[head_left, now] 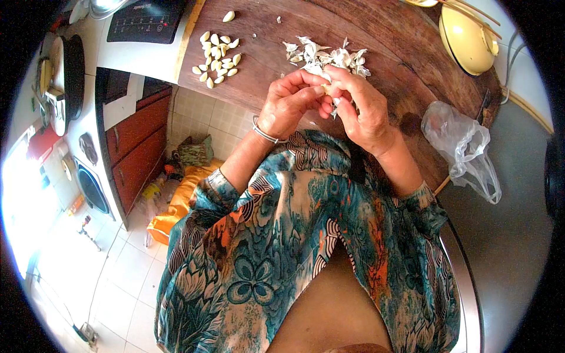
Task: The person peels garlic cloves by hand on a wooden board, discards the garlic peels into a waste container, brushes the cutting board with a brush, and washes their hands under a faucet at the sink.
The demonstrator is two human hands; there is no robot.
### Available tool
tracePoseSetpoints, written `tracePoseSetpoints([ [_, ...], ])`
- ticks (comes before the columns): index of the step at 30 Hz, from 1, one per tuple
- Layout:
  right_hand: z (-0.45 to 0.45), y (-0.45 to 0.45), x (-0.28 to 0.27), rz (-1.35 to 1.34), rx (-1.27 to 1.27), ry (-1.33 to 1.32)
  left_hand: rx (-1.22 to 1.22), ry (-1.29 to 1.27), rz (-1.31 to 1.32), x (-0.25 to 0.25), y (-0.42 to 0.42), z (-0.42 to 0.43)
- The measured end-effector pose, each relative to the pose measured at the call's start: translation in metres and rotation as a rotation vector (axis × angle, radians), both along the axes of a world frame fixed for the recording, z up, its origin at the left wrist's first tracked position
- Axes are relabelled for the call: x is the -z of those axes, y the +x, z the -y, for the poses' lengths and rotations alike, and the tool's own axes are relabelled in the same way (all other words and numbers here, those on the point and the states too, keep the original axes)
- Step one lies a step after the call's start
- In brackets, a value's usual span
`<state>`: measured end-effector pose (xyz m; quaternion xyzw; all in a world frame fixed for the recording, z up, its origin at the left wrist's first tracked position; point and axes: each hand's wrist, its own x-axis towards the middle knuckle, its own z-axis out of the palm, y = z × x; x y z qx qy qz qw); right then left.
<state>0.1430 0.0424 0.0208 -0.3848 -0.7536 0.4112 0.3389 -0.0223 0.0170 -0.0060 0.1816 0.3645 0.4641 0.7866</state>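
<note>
Between the fingertips of both hands is a small garlic clove (327,89), mostly covered by the fingers. My left hand (292,101), with a bracelet at the wrist, pinches it from the left. From the other side my right hand (366,110) closes on it with thumb and fingers. A bit of white skin (336,102) hangs below the fingertips. Just beyond the hands lies a heap of papery garlic skins (318,54) on the dark wooden board (388,23). Several peeled garlic cloves (219,59) form a loose group farther left, and one lone clove (228,16) lies above them.
A crumpled clear plastic bag (456,138) rests at the board's right edge. A yellow bowl (466,41) with chopsticks (474,13) stands at the far right. A black cooktop panel (144,22) is at the upper left, and an orange bag (179,203) sits on the floor.
</note>
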Motion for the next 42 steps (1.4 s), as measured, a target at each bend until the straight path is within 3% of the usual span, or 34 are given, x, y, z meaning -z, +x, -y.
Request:
tracePoseSetpoints([
  [3, 0.0, -0.004, -0.002, -0.037, 0.077, 0.038, 0.013, -0.005, -0.013, 0.0, -0.001, 0.001],
  [9, -0.002, 0.002, -0.003, 0.055, -0.02, 0.067, 0.005, 0.002, 0.007, 0.003, -0.001, 0.001],
  [15, 0.002, -0.001, 0.001, -0.092, 0.221, -0.058, -0.052, -0.002, 0.052, 0.005, 0.001, 0.0],
  [19, 0.005, 0.002, -0.007, -0.057, 0.285, -0.023, -0.097, -0.006, 0.049, -0.001, 0.005, -0.003],
  [23, 0.008, -0.005, -0.006, -0.114, 0.252, -0.15, -0.106, 0.005, 0.06, 0.002, 0.009, -0.003],
  [33, 0.008, -0.004, -0.001, -0.1, 0.295, -0.23, -0.062, 0.093, -0.179, 0.0, 0.008, 0.0],
  [42, 0.009, -0.011, 0.005, -0.039, 0.322, -0.124, -0.074, 0.122, -0.287, -0.009, 0.016, 0.002],
])
